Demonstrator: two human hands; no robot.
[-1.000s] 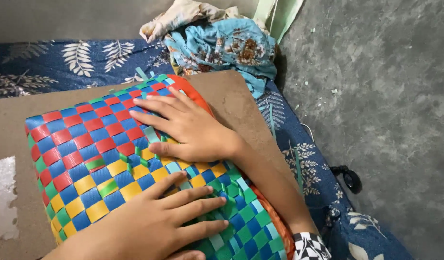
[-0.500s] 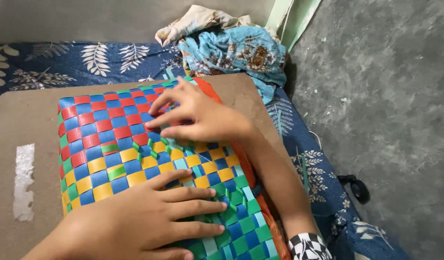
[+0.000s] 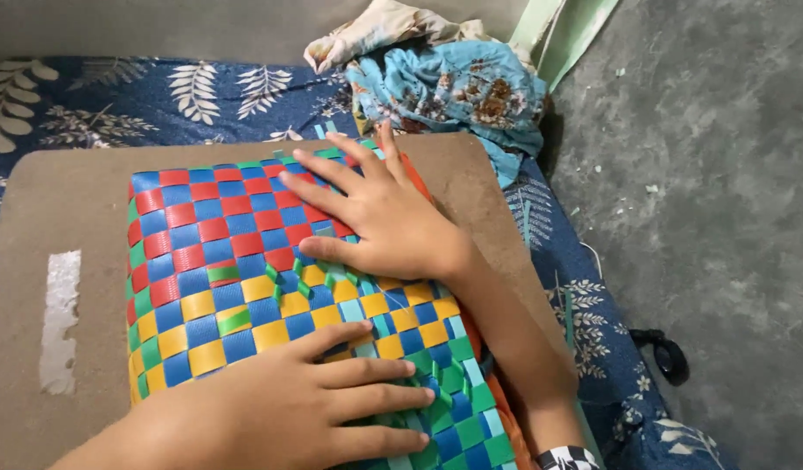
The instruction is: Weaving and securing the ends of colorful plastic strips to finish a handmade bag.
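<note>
A woven piece of plastic strips point(image 3: 218, 261), checkered in blue, red, yellow and green, lies flat on a brown board point(image 3: 62, 200). My right hand point(image 3: 375, 218) rests palm down on its far right part, fingers spread toward the far edge, thumb by some loose green strip ends point(image 3: 284, 280). My left hand point(image 3: 305, 409) lies flat on the near part, fingers pointing right over the blue and green squares. Neither hand grips anything. A patterned band point(image 3: 567, 457) shows at my right wrist.
The board sits on a blue cloth with a leaf print point(image 3: 157, 96). A heap of crumpled light blue and cream fabric point(image 3: 445, 78) lies beyond the board. Grey concrete floor point(image 3: 723, 174) is on the right, with a small black object point(image 3: 667, 352) on it.
My right hand has slid toward the far edge of the woven piece and spread its fingers. The view has shifted slightly. My left hand stays flat on the near part.
</note>
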